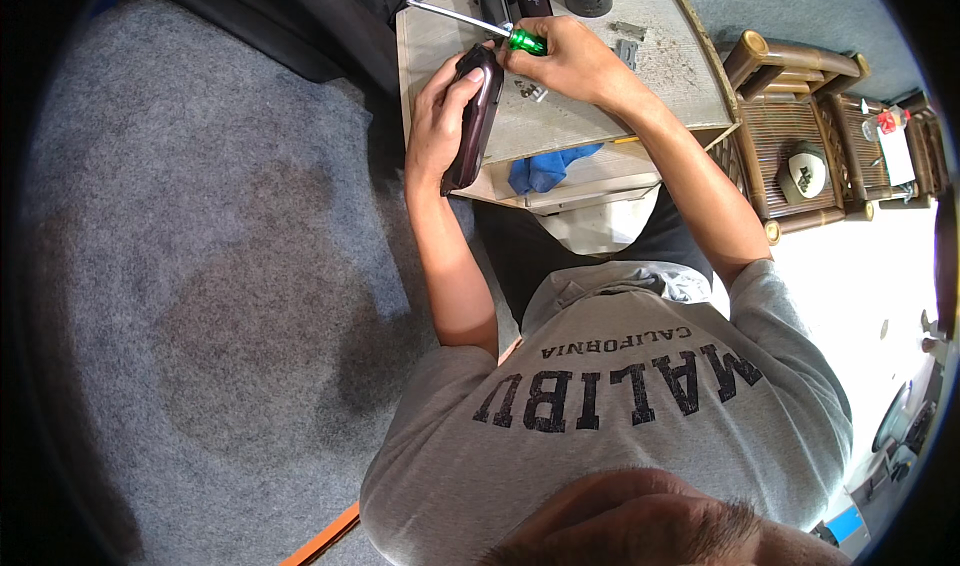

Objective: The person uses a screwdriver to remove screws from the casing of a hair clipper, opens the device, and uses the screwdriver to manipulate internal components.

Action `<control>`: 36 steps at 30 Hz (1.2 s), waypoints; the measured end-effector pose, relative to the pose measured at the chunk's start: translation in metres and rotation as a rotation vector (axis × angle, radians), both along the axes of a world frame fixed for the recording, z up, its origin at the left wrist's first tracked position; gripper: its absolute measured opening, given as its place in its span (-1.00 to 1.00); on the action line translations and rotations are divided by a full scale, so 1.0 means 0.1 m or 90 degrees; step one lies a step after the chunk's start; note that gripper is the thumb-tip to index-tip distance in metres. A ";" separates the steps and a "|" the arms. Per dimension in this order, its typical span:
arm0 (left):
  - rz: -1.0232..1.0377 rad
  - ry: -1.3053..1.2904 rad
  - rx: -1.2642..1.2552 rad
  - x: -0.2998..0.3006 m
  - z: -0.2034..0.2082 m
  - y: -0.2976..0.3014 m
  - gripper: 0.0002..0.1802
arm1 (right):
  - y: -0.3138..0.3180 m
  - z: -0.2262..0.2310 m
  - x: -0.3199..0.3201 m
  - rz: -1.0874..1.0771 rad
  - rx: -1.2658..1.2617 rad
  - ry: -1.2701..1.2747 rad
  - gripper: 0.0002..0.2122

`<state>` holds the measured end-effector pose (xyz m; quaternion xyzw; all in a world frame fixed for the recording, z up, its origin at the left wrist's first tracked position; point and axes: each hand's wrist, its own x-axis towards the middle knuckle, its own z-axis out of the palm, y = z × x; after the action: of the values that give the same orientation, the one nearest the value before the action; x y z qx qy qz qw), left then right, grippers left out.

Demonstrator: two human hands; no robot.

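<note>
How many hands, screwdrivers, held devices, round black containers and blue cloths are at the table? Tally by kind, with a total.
Hands: 2, left hand and right hand
Green-handled screwdriver: 1
Dark held device: 1
Round black container: 1
Blue cloth: 1
Total: 6

From here I see a fuzzy grey-blue floor (180,166) at nine o'clock, with a dark shadow (260,316) on it; a pale wooden table (560,129) near one; bamboo chairs (772,131) at two; bright white light (840,276) at three.
</note>
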<state>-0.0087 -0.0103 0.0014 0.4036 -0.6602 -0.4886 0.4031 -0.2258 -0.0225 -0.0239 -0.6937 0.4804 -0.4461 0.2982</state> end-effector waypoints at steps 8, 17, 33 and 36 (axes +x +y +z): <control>0.003 0.003 -0.007 0.00 -0.01 0.00 -0.56 | 0.00 -0.02 0.00 -0.006 -0.004 0.002 -0.64; -0.007 0.015 0.017 0.02 -0.01 0.00 -0.56 | -0.03 -0.04 -0.01 0.024 0.006 -0.035 -0.67; -0.021 0.015 -0.004 0.01 -0.01 0.00 -0.55 | -0.05 -0.08 -0.01 0.083 0.057 -0.116 -0.67; -0.024 0.015 0.000 0.00 0.00 0.01 -0.55 | -0.03 -0.05 -0.02 0.085 0.052 -0.099 -0.65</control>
<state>-0.0083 -0.0094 0.0016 0.3850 -0.6627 -0.5013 0.4015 -0.2277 -0.0256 -0.0287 -0.6749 0.4260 -0.4579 0.3917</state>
